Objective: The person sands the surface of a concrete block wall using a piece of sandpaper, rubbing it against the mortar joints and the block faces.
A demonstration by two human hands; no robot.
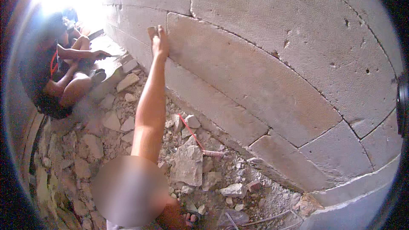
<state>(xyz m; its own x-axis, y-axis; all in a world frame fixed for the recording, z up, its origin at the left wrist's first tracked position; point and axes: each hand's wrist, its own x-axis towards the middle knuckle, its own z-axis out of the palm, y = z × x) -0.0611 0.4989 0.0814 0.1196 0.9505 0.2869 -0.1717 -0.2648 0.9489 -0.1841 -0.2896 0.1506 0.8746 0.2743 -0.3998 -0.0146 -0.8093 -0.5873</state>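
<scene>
My left arm stretches forward along the pale block wall (255, 81). At its far end my left hand (159, 44) is up against the wall, close to a joint between blocks. Its fingers appear closed on a small tan piece (151, 30), whose kind is too small to make out. A blurred patch covers the upper arm. Beside it, low in the picture, some skin and small digit ends show, and I cannot tell whether they belong to my right hand or a foot.
Broken stone and rubble (187, 166) cover the ground along the wall. A red cord (191, 131) runs to a pale wound handle (213, 153). At the left a person (55, 68) in dark clothes sits near the wall, holding a thin tool. Pale strips (268, 220) lie lower right.
</scene>
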